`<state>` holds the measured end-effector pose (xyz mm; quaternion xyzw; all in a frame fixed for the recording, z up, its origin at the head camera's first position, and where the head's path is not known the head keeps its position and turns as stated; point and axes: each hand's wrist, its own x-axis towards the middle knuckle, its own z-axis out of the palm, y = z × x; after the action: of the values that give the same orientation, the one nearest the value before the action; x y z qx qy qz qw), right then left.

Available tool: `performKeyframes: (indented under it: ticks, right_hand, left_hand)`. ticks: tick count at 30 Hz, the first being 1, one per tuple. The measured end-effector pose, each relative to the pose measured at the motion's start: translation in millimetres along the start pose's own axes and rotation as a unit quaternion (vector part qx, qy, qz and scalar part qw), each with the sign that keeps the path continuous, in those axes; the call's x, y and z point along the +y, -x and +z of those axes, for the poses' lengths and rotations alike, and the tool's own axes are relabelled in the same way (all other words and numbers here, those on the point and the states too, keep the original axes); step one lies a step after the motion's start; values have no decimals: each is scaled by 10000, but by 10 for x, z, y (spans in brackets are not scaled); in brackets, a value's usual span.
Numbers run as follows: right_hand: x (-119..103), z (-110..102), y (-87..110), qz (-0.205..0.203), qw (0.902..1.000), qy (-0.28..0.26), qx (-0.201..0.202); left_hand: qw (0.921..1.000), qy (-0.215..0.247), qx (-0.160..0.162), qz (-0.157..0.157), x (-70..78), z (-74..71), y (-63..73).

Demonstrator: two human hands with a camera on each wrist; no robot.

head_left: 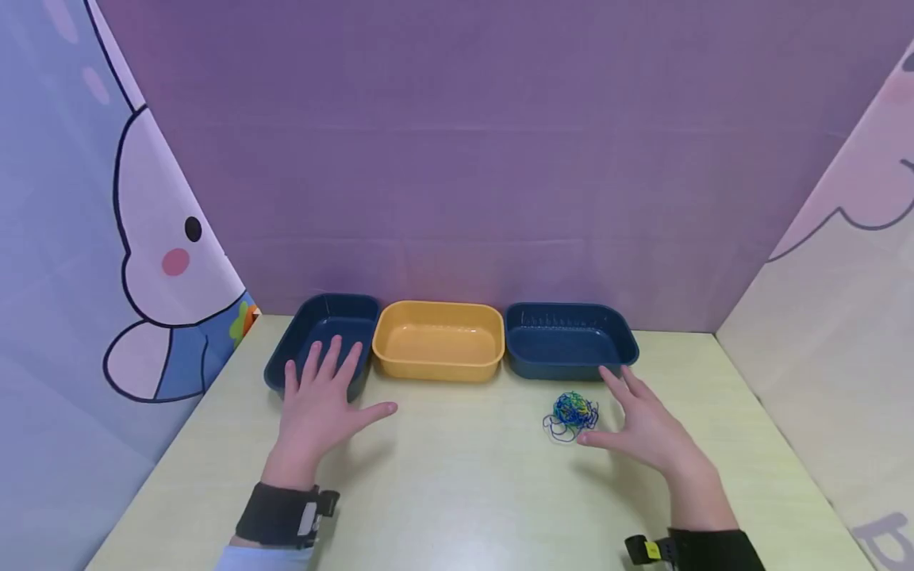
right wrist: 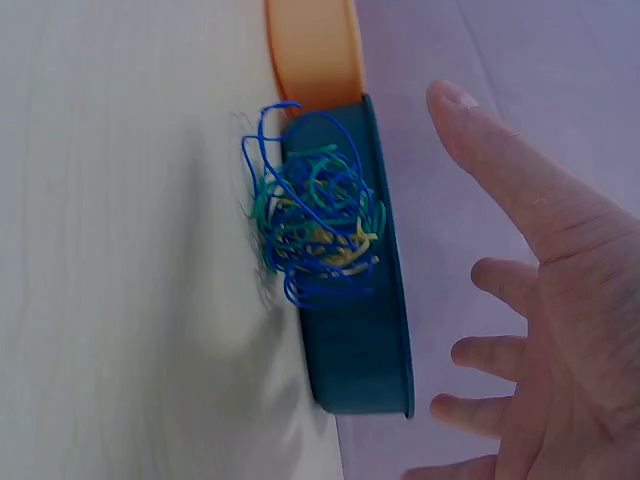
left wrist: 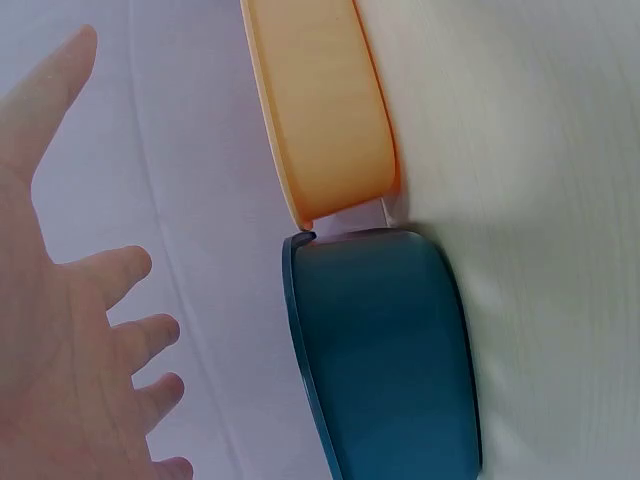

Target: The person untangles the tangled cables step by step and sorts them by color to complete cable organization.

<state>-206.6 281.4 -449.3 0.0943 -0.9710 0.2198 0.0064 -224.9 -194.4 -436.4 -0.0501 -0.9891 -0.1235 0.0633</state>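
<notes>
A tangled ball of thin blue, green and yellow strands [head_left: 571, 414] lies on the table in front of the right dark blue tray [head_left: 557, 371]. Just to its right my right hand [head_left: 646, 428] hovers with fingers spread, the thumb tip overlapping the tangle's edge in the head view. In the right wrist view the tangle [right wrist: 320, 225] shows loose loops, and that palm holds nothing. My left hand [head_left: 317, 408] is spread over the front of the left dark blue tray [head_left: 282, 349], also holding nothing. Between the two blue trays stands a yellow tray [head_left: 437, 370].
The three trays stand side by side along the back of the pale wooden table [head_left: 457, 476]. Behind them rises a purple cloth wall [head_left: 457, 159]. Printed cartoon panels [head_left: 167, 262] border the table on the left and right.
</notes>
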Motion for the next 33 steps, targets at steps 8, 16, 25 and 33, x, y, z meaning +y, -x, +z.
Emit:
performKeyframes:
  ticks: [8,16,25,33]
  right_hand:
    - [-126,123,-188,-130,9988,-240,-410]
    - [-175,248,-309,-316,9971,-109,-684]
    - [-157,448,-405,-336,9970,-56,-688]
    - [-167,511,-442,-472,9974,186,-511]
  left_hand:
    - [10000,22,46,29,-9,8,-5]
    - [10000,80,30,51,4,2,-14]
    - [10000,52,-2,45,-9,6,-13]
    - [9999,81,36,53,-4,10,-15]
